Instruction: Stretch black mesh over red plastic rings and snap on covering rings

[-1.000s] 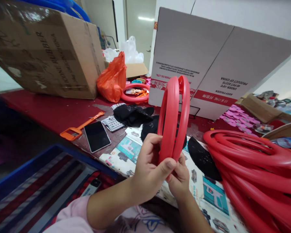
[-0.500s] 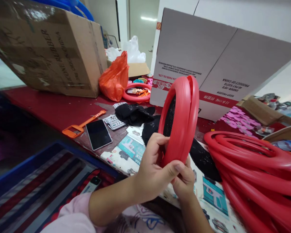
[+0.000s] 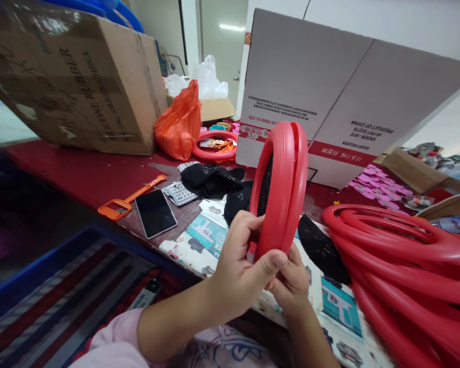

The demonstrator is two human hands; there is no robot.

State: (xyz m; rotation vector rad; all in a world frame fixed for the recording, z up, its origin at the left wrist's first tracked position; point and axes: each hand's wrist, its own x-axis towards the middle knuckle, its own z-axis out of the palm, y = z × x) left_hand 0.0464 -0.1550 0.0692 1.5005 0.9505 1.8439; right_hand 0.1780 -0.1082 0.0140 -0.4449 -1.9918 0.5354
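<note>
I hold a red plastic ring (image 3: 281,184) upright and edge-on over the table, with black fabric showing inside it. My left hand (image 3: 239,268) is closed on its lower edge, thumb pressed across the rim. My right hand (image 3: 291,281) pinches the same lower edge from the right, partly hidden behind the left thumb. A stack of large red rings (image 3: 402,271) lies just to the right.
Black fabric pieces (image 3: 210,180) lie behind the ring. A phone (image 3: 155,213), a calculator (image 3: 178,193) and an orange tool (image 3: 128,201) sit at left. Two cardboard boxes (image 3: 329,97) stand at the back, with an orange bag (image 3: 178,125). A blue crate (image 3: 61,286) is lower left.
The ring has turned slightly in my hands, from two rims spread apart to a closer edge-on view. Both hands stay on its lower edge.
</note>
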